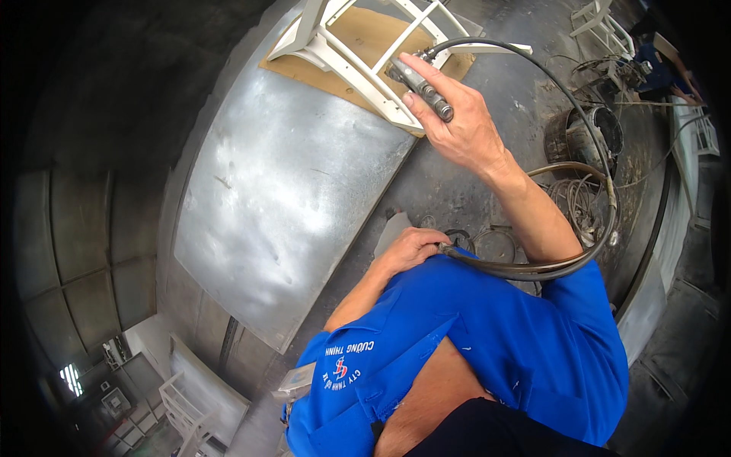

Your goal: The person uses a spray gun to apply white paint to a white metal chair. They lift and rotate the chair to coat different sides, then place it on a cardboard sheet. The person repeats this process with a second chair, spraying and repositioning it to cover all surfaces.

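Observation:
In my right hand (468,126) is a metal spray gun (426,90), held up close to a white wooden chair frame (352,75). The frame rests on a brown board (362,30) at the top of the view. From the gun, a dark hose (567,87) arcs to the right and loops back under my right forearm toward my waist. There my left hand (411,247) is closed around the hose, beside my blue shirt. Whether the gun's trigger is pressed is hidden by my fingers.
A large grey metal sheet (282,167) lies left of centre, reaching under the board. To the right stand a paint-stained bucket (582,141) and coiled hoses (582,206) on the floor. More white chair frames are at upper right (605,30) and lower left (183,407).

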`<state>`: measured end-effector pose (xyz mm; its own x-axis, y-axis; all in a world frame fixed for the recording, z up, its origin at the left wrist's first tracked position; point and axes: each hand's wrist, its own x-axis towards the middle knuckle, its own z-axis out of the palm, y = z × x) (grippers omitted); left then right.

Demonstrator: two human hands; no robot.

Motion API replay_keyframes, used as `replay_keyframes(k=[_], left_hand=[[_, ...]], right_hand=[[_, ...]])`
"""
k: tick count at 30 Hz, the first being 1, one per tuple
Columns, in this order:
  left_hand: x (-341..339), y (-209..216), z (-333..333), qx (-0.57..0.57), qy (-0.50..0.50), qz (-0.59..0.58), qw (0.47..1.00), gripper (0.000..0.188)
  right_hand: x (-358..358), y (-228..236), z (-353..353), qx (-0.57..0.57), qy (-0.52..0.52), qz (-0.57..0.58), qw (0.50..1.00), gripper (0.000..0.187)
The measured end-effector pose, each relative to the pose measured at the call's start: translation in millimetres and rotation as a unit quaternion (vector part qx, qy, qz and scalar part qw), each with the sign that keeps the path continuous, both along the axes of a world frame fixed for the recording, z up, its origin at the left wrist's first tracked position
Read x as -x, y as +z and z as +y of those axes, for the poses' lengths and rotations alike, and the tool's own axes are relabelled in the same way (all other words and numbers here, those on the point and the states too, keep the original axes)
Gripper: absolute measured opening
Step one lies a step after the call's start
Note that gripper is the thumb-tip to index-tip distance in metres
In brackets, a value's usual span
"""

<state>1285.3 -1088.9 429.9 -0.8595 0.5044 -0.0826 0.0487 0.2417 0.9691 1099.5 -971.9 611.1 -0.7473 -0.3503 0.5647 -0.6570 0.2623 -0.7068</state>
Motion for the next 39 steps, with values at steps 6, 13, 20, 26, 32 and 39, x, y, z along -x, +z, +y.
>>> replay_keyframes(k=[6,13,20,26,32,39], left_hand=[[32,-2,-14,-0.028,-0.043,-0.007,0.999,0.031],[109,10,-29,-0.059,-0.105,0.014,0.993,0.032],[138,13,-54,-0.079,-0.127,0.008,0.989,0.033],[155,14,-65,-0.071,-0.123,0.048,0.989,0.032],[159,20,-75,-0.085,-0.110,0.034,0.990,0.031],[167,14,-80,-0.109,-0.111,0.052,0.986,0.030]], right_hand=[[25,7,-20,0.000,-0.004,0.005,1.000,0.047],[11,18,3,-0.134,0.014,-0.186,0.973,0.050],[26,21,-19,-0.117,-0.046,-0.276,0.953,0.048],[70,38,-37,-0.193,-0.062,-0.329,0.922,0.049],[118,44,-31,-0.206,-0.178,-0.274,0.922,0.051],[104,60,-32,-0.234,-0.179,-0.180,0.938,0.049]])
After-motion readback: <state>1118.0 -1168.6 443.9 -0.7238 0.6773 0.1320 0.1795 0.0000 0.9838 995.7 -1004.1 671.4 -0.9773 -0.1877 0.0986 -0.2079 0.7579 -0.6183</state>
